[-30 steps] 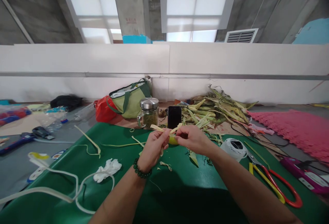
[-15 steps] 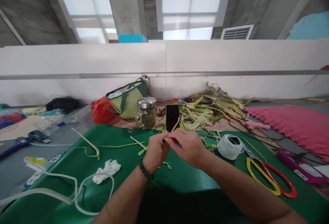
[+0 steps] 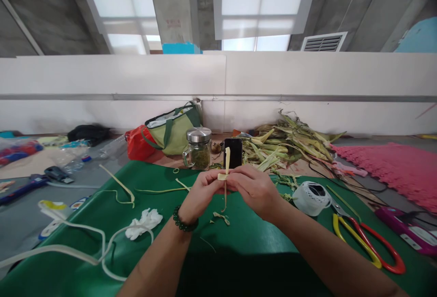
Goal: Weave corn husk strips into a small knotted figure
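Note:
Both hands meet above the green mat (image 3: 102, 224), pinching a pale yellow leaf strip (image 3: 226, 163). My left hand (image 3: 201, 192), with a dark bead bracelet on its wrist, grips the strip's lower part. My right hand (image 3: 254, 188) pinches it from the right. One end of the strip stands upright above the fingers, and a thin tail hangs down below them. Small leaf scraps (image 3: 221, 217) lie on the mat under the hands.
Behind the hands stand a black phone (image 3: 233, 152) and a glass jar (image 3: 198, 148). A heap of leaves (image 3: 290, 142) lies at the back right. A white tape roll (image 3: 310, 195) and red-and-yellow scissors (image 3: 367, 244) lie right; crumpled tissue (image 3: 143, 222) and white cord (image 3: 75, 247) left.
The hands have turned the strip, so one end now stands upright above the fingers instead of lying folded between them. The view has shifted slightly.

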`<state>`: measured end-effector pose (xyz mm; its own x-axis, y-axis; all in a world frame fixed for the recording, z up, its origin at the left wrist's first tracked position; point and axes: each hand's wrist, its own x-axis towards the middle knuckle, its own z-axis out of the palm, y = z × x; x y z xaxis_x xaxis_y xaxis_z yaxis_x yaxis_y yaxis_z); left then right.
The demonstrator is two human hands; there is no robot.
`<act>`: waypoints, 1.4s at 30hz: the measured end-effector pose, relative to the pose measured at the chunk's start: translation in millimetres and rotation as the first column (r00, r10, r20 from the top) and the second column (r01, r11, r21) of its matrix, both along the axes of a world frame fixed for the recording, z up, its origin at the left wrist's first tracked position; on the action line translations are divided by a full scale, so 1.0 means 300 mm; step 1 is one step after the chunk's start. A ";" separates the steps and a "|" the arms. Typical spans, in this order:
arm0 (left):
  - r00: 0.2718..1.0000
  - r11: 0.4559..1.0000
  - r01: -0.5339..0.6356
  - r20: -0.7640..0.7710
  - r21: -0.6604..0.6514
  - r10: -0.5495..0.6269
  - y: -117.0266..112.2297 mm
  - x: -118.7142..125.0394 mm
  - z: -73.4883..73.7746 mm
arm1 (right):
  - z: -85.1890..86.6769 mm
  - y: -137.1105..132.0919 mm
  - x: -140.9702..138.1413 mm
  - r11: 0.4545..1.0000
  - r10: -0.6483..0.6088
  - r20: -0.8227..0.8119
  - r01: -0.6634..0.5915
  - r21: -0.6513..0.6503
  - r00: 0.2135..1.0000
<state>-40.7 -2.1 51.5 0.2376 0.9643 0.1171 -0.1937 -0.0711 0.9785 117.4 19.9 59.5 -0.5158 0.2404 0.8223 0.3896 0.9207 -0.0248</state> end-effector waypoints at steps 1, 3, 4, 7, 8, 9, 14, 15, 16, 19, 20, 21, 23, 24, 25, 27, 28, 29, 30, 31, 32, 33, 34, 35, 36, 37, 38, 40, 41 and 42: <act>1.000 1.000 0.016 0.010 0.012 -0.016 -0.002 -0.005 -0.001 | 0.005 -0.002 0.003 1.000 0.001 0.017 -0.001 0.013 1.000; 1.000 0.999 0.026 0.016 0.045 -0.027 -0.005 -0.010 -0.003 | 0.013 -0.008 0.009 0.999 -0.011 0.060 0.009 0.030 0.998; 1.000 0.998 0.021 0.016 0.060 -0.022 -0.007 -0.011 -0.005 | 0.017 -0.011 0.012 0.999 -0.028 0.080 0.025 0.035 0.996; 1.000 0.997 -0.016 0.020 0.069 0.015 -0.011 -0.006 -0.008 | 0.023 -0.016 0.020 0.996 -0.076 0.090 0.072 0.052 0.993; 0.999 0.998 -0.031 0.024 0.062 0.030 -0.011 -0.004 -0.009 | 0.024 -0.016 0.022 0.995 -0.084 0.083 0.079 0.061 0.993; 0.999 0.998 -0.047 0.029 0.052 0.046 -0.010 -0.001 -0.011 | 0.025 -0.016 0.023 0.994 -0.088 0.075 0.083 0.068 0.993; 0.992 0.991 -0.125 0.018 0.056 0.124 -0.003 0.010 -0.014 | 0.038 -0.027 0.022 0.989 -0.121 0.127 0.109 0.097 0.985; 0.989 0.986 -0.145 0.007 0.076 0.145 -0.003 0.011 -0.012 | 0.041 -0.030 0.020 0.987 -0.126 0.164 0.107 0.121 0.978; 0.985 0.980 -0.171 -0.009 0.102 0.172 -0.004 0.011 -0.009 | 0.042 -0.032 0.017 0.983 -0.132 0.206 0.102 0.152 0.970; 0.965 0.956 -0.236 -0.070 0.171 0.251 -0.007 0.011 0.006 | 0.036 -0.026 0.005 0.974 -0.145 0.289 0.085 0.211 0.946; 0.961 0.954 -0.243 -0.088 0.176 0.261 -0.008 0.011 0.011 | 0.031 -0.019 0.001 0.976 -0.131 0.283 0.073 0.207 0.950; 0.961 0.956 -0.239 -0.102 0.171 0.258 -0.009 0.011 0.014 | 0.025 -0.011 -0.002 0.980 -0.108 0.262 0.059 0.191 0.959; 0.964 0.964 -0.219 -0.119 0.153 0.238 -0.008 0.012 0.016 | 0.011 0.007 -0.005 0.992 -0.037 0.200 0.012 0.126 0.979; 0.965 0.965 -0.209 -0.125 0.157 0.229 -0.007 0.013 0.014 | 0.005 0.016 -0.005 0.997 0.004 0.154 -0.017 0.078 0.988; 0.967 0.965 -0.198 -0.128 0.169 0.221 -0.007 0.014 0.011 | -0.001 0.022 -0.004 0.999 0.041 0.099 -0.042 0.015 0.994; 0.969 0.961 -0.182 -0.131 0.210 0.212 -0.007 0.015 0.002 | -0.007 0.030 0.001 0.984 0.072 -0.019 -0.074 -0.161 0.997; 0.969 0.958 -0.171 -0.138 0.231 0.207 -0.008 0.016 -0.003 | -0.006 0.031 0.004 0.962 0.066 -0.072 -0.083 -0.261 0.995; 0.968 0.956 -0.158 -0.151 0.248 0.200 -0.010 0.016 -0.007 | -0.004 0.031 0.007 0.928 0.052 -0.110 -0.089 -0.363 0.993; 0.967 0.954 -0.146 -0.167 0.263 0.194 -0.013 0.016 -0.011 | 0.000 0.030 0.010 0.883 0.035 -0.136 -0.094 -0.460 0.990; 0.965 0.952 -0.131 -0.184 0.276 0.186 -0.016 0.015 -0.014 | 0.006 0.029 0.012 0.833 0.016 -0.154 -0.098 -0.544 0.988; 0.964 0.952 -0.115 -0.198 0.285 0.176 -0.019 0.015 -0.016 | 0.012 0.027 0.014 0.785 -0.004 -0.175 -0.105 -0.611 0.985; 0.965 0.952 -0.097 -0.206 0.290 0.161 -0.023 0.014 -0.017 | 0.018 0.025 0.015 0.739 -0.023 -0.196 -0.115 -0.664 0.980; 0.967 0.953 -0.082 -0.207 0.292 0.147 -0.026 0.014 -0.016 | 0.023 0.024 0.015 0.700 -0.041 -0.216 -0.127 -0.703 0.976; 0.970 0.954 -0.071 -0.204 0.292 0.134 -0.029 0.014 -0.015 | 0.025 0.023 0.013 0.670 -0.055 -0.234 -0.138 -0.730 0.971; 0.972 0.956 -0.060 -0.200 0.287 0.122 -0.031 0.014 -0.013 | 0.026 0.022 0.011 0.646 -0.066 -0.247 -0.148 -0.749 0.967; 0.973 0.959 -0.053 -0.201 0.280 0.112 -0.033 0.015 -0.011 | 0.025 0.022 0.009 0.625 -0.071 -0.255 -0.156 -0.765 0.964; 0.972 0.961 -0.051 -0.206 0.272 0.110 -0.034 0.016 -0.008 | 0.022 0.023 0.006 0.606 -0.074 -0.258 -0.162 -0.779 0.963; 0.968 0.966 -0.059 -0.220 0.252 0.117 -0.033 0.017 -0.001 | 0.017 0.026 0.002 0.591 -0.076 -0.256 -0.164 -0.790 0.964; 0.967 0.968 -0.063 -0.225 0.242 0.119 -0.031 0.017 0.003 | 0.017 0.029 0.003 0.596 -0.070 -0.255 -0.165 -0.786 0.964; 0.968 0.971 -0.068 -0.222 0.229 0.120 -0.029 0.016 0.006 | 0.019 0.032 0.006 0.607 -0.058 -0.254 -0.168 -0.777 0.965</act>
<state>-35.8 -10.8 53.2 0.1931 0.9407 0.2790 0.0550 -0.2942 0.9541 119.1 29.6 65.1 -0.3749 0.8276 0.4179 0.2163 0.5164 -0.8286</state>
